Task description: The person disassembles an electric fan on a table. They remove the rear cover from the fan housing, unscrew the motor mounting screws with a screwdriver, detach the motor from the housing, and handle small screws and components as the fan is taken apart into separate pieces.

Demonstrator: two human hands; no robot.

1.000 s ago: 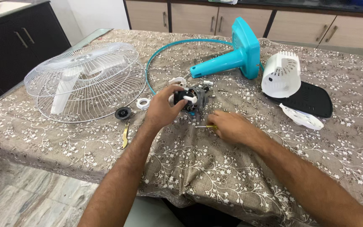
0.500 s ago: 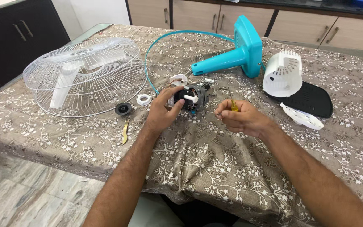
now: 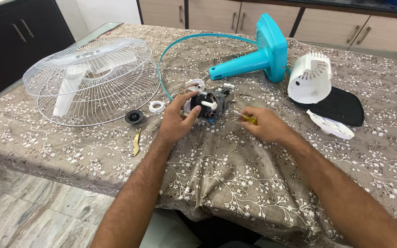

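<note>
Left hand: the left hand (image 3: 176, 121) grips a small dark fan motor with a white shaft (image 3: 207, 104), fingers curled around its left side.
Right hand: the right hand (image 3: 265, 125) is closed on a yellow-handled screwdriver (image 3: 248, 118), its tip pointing toward the motor.
Motor position: mid-tabletop, on the brown floral cloth of the tabletop (image 3: 235, 183).
Left of the motor: a white wire fan guard (image 3: 93, 80), a black round cap (image 3: 134, 116) and a white ring (image 3: 156, 107).
Behind: a turquoise plastic fan base (image 3: 260, 53).
Right: a white vented motor housing (image 3: 309, 78).
</note>
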